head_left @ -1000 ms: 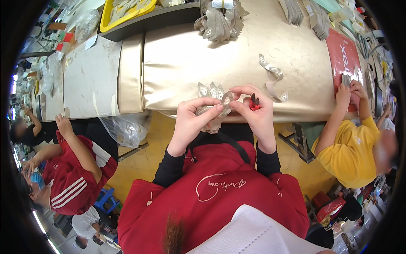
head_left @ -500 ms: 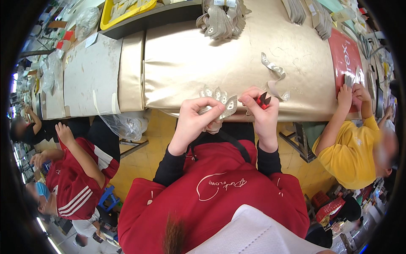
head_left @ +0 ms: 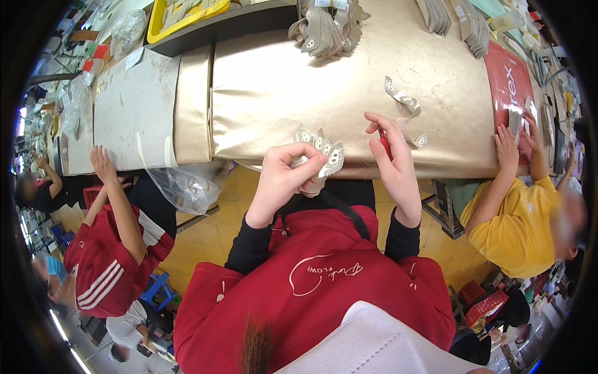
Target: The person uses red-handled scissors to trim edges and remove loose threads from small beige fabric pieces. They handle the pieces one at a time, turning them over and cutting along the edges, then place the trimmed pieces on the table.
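Pinched in my left hand (head_left: 283,177) at the table's front edge is a fanned bunch of grey fabric pieces (head_left: 330,154) with pale patterned, pointed ends. My right hand (head_left: 395,168) is a short way to the right, apart from the bunch. A small red tool (head_left: 385,146) sits in its palm under the curled fingers, while the thumb and index finger are spread. The tool's kind is mostly hidden. Beyond this hand, a loose patterned grey strip (head_left: 403,100) lies curled on the gold-coloured table cover (head_left: 268,106).
At the back stand a stack of grey pieces (head_left: 327,28) and a yellow tray (head_left: 152,25) on a dark shelf. More stacked pieces (head_left: 433,15) are at the far right. A co-worker in yellow (head_left: 511,218) works at right; another in red (head_left: 118,255) sits at left.
My right hand has moved off the fabric bunch, turning and opening its thumb and index finger; the tool's dark tips no longer show. My left hand stays nearly in place.
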`<control>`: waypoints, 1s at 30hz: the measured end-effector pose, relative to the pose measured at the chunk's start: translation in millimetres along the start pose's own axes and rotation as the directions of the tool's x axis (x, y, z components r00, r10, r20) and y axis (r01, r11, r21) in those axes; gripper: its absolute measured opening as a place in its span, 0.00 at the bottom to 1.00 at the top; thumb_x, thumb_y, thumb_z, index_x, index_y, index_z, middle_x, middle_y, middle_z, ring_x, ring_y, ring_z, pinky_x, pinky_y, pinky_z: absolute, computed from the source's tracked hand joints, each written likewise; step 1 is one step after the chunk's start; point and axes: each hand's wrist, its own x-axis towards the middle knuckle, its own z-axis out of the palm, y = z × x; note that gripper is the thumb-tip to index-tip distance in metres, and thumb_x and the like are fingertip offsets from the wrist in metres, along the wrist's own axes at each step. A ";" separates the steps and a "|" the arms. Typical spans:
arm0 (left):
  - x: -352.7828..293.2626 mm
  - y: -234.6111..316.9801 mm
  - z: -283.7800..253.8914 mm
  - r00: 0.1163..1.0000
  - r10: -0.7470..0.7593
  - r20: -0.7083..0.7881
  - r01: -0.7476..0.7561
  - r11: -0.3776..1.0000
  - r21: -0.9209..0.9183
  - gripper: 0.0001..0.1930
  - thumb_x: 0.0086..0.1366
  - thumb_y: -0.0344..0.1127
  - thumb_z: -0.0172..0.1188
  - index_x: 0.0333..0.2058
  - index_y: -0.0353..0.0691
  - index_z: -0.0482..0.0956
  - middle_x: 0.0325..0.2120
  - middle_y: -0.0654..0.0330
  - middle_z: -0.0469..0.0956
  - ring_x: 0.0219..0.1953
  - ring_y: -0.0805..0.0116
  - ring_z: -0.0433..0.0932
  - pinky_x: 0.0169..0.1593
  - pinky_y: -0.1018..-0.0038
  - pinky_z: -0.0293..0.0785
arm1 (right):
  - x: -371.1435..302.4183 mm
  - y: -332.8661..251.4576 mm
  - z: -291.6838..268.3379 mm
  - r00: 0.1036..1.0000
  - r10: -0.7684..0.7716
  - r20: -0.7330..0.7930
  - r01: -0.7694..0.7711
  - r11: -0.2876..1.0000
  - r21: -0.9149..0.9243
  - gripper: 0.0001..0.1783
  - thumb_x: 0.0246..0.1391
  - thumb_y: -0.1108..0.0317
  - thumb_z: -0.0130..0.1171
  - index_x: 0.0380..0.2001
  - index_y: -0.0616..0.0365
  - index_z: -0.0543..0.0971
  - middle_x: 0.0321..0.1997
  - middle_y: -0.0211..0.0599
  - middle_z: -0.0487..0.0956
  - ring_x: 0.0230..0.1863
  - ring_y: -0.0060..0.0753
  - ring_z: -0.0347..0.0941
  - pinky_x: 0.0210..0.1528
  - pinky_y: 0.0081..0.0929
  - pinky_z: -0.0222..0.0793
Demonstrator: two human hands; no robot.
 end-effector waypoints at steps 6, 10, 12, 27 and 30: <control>-1.9 1.8 4.2 0.999 0.017 -0.029 -0.013 0.991 0.135 0.07 0.65 0.29 0.64 0.30 0.31 0.82 0.18 0.67 0.76 0.20 0.85 0.71 0.21 0.83 0.65 | -8.4 -0.9 -5.5 0.938 -0.336 0.086 0.346 0.917 -0.197 0.23 0.54 0.79 0.59 0.55 0.61 0.79 0.39 0.40 0.77 0.34 0.33 0.74 0.37 0.24 0.69; -2.9 4.0 5.1 1.000 -0.021 -0.003 0.021 0.989 0.149 0.06 0.65 0.29 0.64 0.30 0.31 0.82 0.19 0.66 0.77 0.21 0.84 0.74 0.22 0.84 0.68 | -5.1 0.3 -4.1 0.846 -0.526 0.090 0.520 0.774 -0.362 0.23 0.42 0.81 0.65 0.46 0.60 0.84 0.36 0.41 0.82 0.31 0.38 0.77 0.32 0.30 0.71; -3.1 4.5 5.4 1.000 0.013 0.018 -0.016 0.986 0.164 0.06 0.65 0.29 0.64 0.30 0.31 0.83 0.19 0.66 0.78 0.21 0.83 0.74 0.22 0.84 0.68 | -4.3 0.7 -4.5 0.831 -0.550 0.083 0.536 0.750 -0.388 0.23 0.40 0.80 0.66 0.45 0.58 0.85 0.34 0.39 0.82 0.30 0.38 0.77 0.31 0.31 0.70; -4.0 1.9 4.2 0.991 0.120 0.064 -0.131 0.964 0.229 0.06 0.64 0.27 0.64 0.30 0.29 0.82 0.20 0.65 0.76 0.20 0.81 0.75 0.23 0.83 0.69 | -8.8 12.1 -2.0 0.764 -0.633 0.124 0.607 0.641 -0.469 0.27 0.35 0.75 0.64 0.45 0.43 0.88 0.32 0.29 0.81 0.24 0.30 0.74 0.26 0.27 0.69; -5.0 2.2 4.2 0.985 0.151 0.088 -0.168 0.955 0.243 0.06 0.64 0.27 0.64 0.30 0.30 0.82 0.19 0.65 0.76 0.19 0.82 0.74 0.23 0.82 0.68 | -10.6 10.5 -2.4 0.734 -0.668 0.121 0.633 0.609 -0.477 0.25 0.34 0.75 0.64 0.42 0.44 0.88 0.31 0.29 0.81 0.24 0.30 0.74 0.25 0.26 0.69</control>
